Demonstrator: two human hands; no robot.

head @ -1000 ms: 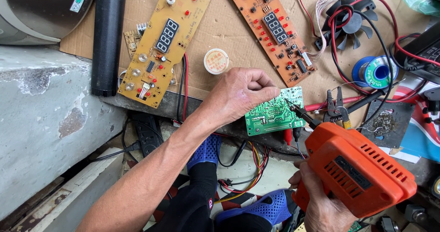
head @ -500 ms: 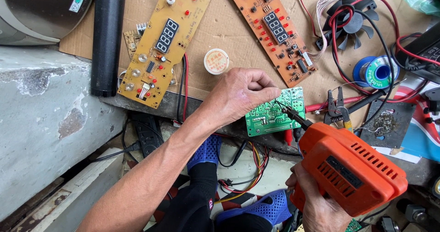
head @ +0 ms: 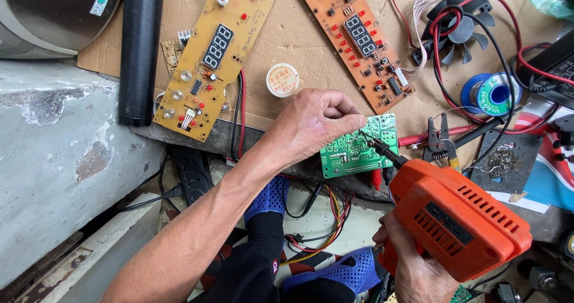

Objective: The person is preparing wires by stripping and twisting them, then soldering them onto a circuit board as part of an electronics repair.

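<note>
Green circuit board (head: 357, 147) sits at the front edge of the cardboard-covered surface (head: 299, 46), pinned down by the left hand (head: 311, 126), fingers curled onto its left end. Right hand (head: 418, 267) grips the handle of an orange soldering gun (head: 457, 219); its dark tip touches the board's right part. Small round white tin (head: 282, 79), lid on, contents hidden, lies just above the left hand. Blue solder spool (head: 490, 93) with a green round label rests at right, near a black fan (head: 460, 25) with red wires. Yellow display board (head: 215, 52) and orange display board (head: 362, 40) lie flat farther back, well apart from each other. Black tube (head: 140, 46) lies at left beside a grey metal pot (head: 54, 16) carrying a small white-green sticker. Pliers (head: 439, 138) lie just right of the green board. Blue sandals (head: 269, 198) show below the edge, among coloured wires.
</note>
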